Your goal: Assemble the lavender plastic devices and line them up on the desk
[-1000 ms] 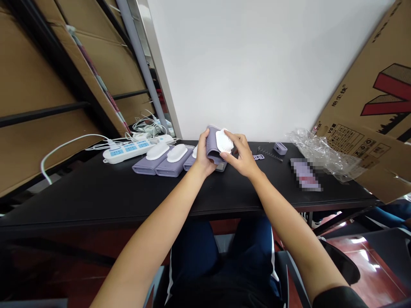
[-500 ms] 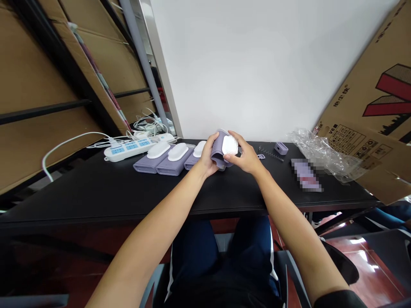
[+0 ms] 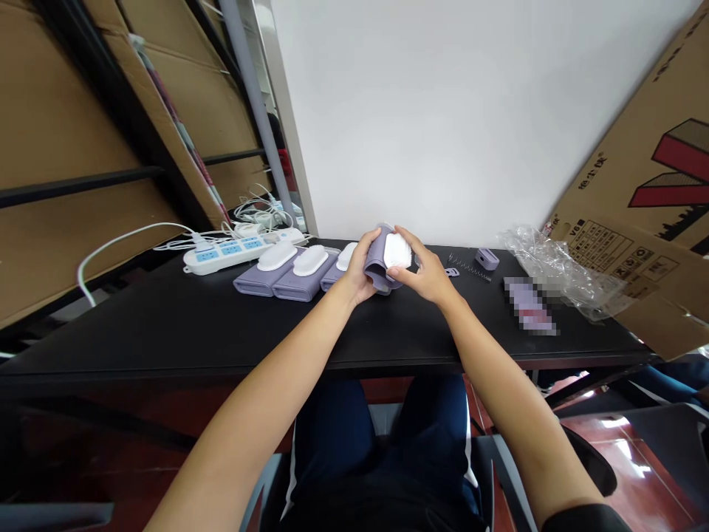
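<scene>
In front of me, above the table, both hands hold a purple curved sleeve-like piece with a white rounded pad at its right side. My left hand is closed round the purple piece from the left. My right hand pinches the white pad, with its thumb at the lower edge and fingers at the top. Left of my hands lie several flat purple cases, each topped by a white oval pad. One of them is partly hidden behind my left hand.
A white power strip with cables lies at the back left. To the right are a small purple box, a dark coiled cord, a pixelated purple item and clear plastic wrap. A large cardboard box leans there.
The view has shifted slightly. Both hands keep their grip on the purple piece and white pad, with barely any visible movement.
</scene>
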Demonstrator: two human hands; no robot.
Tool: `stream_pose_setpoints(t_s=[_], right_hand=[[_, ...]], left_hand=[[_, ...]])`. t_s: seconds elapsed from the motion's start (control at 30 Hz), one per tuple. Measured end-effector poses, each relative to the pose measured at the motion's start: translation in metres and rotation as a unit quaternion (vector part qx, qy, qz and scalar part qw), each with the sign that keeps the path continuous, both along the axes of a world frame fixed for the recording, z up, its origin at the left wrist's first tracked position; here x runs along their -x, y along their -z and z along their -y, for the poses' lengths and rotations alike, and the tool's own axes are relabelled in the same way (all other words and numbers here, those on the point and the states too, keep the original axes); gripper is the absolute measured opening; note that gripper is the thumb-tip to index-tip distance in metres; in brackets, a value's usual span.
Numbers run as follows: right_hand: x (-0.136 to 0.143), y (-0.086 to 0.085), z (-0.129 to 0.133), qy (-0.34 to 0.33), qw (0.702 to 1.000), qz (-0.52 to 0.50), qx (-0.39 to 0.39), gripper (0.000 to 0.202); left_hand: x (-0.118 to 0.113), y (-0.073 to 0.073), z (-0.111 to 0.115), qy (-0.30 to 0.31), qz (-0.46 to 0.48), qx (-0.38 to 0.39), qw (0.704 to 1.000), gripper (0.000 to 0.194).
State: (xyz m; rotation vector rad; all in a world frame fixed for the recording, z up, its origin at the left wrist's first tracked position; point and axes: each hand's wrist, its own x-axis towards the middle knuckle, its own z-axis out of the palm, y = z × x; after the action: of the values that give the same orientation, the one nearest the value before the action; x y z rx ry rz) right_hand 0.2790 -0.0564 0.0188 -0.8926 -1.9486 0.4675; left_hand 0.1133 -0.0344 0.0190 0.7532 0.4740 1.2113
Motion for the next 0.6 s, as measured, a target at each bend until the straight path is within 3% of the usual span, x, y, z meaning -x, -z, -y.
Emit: stream_pose_setpoints(t_s=[0.23, 0.6], right_hand=[[0.0032, 0.0039, -0.0026, -0.002, 0.999, -0.032, 0.035, 0.092], [0.0033, 0.0018, -0.0011, -0.029, 0.998, -0.035, 0.049, 0.090]], left_hand=[[0.0025, 0.0010, -0.0027, 0.034, -0.010, 0.041, 0.999, 0.035], [0.0019, 0.0027, -0.0014, 0.023, -0.011, 0.037, 0.999, 0.035]])
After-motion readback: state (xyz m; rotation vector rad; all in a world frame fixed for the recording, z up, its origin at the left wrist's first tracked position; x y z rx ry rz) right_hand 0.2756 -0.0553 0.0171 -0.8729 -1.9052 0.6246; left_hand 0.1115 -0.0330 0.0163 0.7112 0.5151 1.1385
